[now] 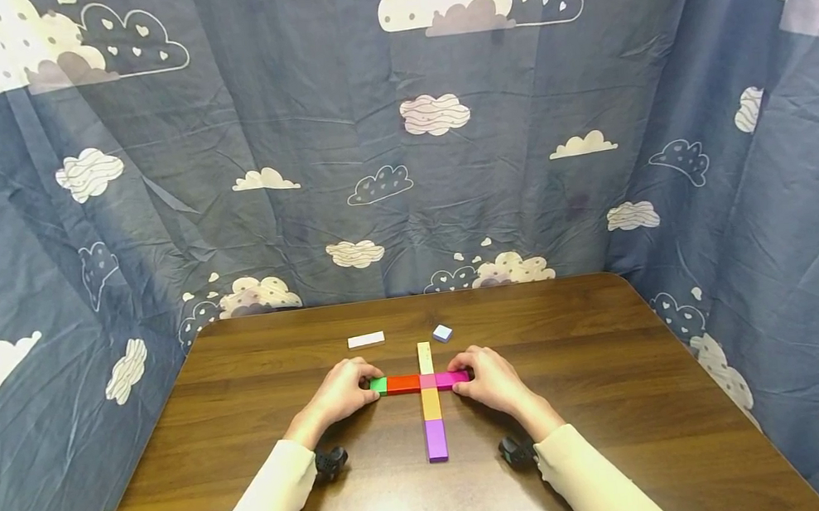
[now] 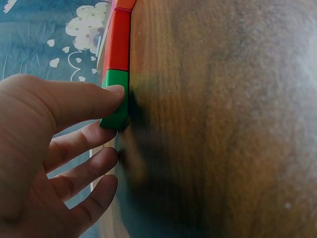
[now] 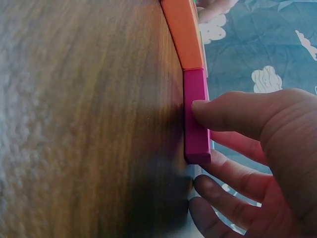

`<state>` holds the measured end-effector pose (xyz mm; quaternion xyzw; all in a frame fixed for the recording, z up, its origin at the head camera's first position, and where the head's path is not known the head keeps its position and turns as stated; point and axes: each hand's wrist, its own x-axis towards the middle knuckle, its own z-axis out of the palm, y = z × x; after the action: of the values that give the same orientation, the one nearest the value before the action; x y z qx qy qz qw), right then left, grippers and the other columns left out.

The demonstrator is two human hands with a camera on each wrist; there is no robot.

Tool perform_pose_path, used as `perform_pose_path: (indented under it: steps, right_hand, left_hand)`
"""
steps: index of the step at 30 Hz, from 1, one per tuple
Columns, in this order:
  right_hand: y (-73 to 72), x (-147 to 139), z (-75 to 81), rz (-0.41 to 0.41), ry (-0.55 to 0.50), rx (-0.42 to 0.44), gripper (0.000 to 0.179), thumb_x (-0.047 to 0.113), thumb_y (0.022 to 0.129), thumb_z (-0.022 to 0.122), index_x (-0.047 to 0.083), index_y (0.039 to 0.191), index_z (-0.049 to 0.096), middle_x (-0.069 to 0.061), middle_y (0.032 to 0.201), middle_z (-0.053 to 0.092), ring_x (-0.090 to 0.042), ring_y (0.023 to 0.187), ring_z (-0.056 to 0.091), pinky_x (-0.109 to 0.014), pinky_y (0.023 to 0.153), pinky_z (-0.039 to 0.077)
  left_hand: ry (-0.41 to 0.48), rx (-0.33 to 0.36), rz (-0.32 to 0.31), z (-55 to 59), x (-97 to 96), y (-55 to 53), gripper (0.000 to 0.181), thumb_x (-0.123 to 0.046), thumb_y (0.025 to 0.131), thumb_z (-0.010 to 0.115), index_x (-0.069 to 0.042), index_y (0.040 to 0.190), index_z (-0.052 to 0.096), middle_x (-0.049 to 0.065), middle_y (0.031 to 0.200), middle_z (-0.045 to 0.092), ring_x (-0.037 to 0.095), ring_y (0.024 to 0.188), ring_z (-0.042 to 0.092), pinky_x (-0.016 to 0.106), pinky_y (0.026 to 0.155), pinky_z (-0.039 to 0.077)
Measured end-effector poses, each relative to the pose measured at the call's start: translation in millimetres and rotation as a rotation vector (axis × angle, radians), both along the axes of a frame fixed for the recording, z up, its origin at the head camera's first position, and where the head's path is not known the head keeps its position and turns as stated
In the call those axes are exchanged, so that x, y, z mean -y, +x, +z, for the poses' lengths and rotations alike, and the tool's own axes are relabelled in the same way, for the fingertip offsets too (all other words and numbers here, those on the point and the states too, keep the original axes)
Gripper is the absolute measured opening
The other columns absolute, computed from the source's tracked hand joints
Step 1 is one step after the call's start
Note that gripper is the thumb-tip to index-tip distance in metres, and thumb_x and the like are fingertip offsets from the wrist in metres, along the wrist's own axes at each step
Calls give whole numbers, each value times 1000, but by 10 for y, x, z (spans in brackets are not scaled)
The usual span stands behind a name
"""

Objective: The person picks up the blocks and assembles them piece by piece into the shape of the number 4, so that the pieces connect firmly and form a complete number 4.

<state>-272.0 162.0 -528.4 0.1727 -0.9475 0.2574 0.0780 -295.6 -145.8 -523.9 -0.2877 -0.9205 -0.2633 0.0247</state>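
Coloured blocks lie on the table in a cross. My left hand [image 1: 344, 389] pinches the green block [image 2: 116, 82] at the cross's left end, thumb on its near side. The red block [image 1: 403, 384] touches the green one. My right hand [image 1: 492, 378] pinches the magenta block [image 3: 195, 134] at the right end, thumb on its near side. A pink block [image 1: 428, 382] sits at the centre. Beyond it lies a pale yellow block [image 1: 425, 357]; on the near side come an orange block [image 1: 431, 404] and then a purple block [image 1: 436, 441].
Behind the cross, a white block [image 1: 366, 340] and a small light-blue block [image 1: 443, 333] lie apart on the brown wooden table [image 1: 254, 347]. A blue curtain [image 1: 307, 133] with cloud prints hangs around the table's back and sides.
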Motion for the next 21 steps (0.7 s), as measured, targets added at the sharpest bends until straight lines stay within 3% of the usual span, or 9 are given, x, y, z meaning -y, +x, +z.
perform_pose_path:
  steps: [13,21]
  right_hand:
    - [-1,3,23,13,1,-8,25,22,74,87,22,97,77,6,87,62,-18,84,57,-37,73,47]
    - [9,10,15,11,2,-24,24,22,73,87,23,94,77,9,83,58,-16,80,55,-36,69,46]
  left_hand:
    - [-3,-16,6,9,-11,-1,26,-13,79,82,-12,104,78,-1,89,65,20,83,58,33,72,47]
    - [-1,13,9,-9,-7,-1,26,-14,81,82,-12,107,78,0,92,66,21,85,59,34,74,47]
